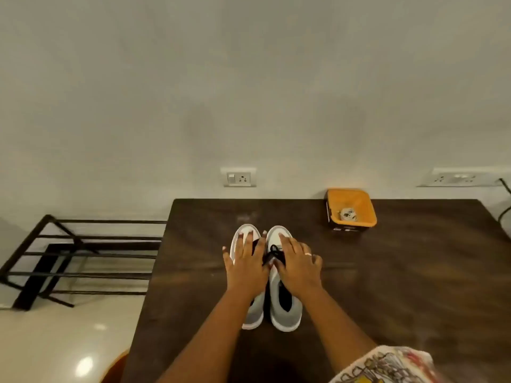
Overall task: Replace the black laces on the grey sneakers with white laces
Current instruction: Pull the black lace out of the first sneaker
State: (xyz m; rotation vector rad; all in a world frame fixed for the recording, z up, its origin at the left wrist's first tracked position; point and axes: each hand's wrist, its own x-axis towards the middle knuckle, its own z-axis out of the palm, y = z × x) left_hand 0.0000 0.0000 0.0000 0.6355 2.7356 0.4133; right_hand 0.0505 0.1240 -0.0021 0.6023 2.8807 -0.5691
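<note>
Two grey sneakers with white soles stand side by side, toes away from me, on the dark wooden table. My left hand rests flat on the left sneaker, fingers straight toward its toe. My right hand lies on the right sneaker, fingers spread over its upper. Black laces show between my hands on the right sneaker. White laces lie bundled in an orange basket at the table's far right.
A black metal rack stands on the floor left of the table. Wall sockets sit above the table's far edge. A black cable hangs at the right edge. Patterned fabric shows at the bottom right.
</note>
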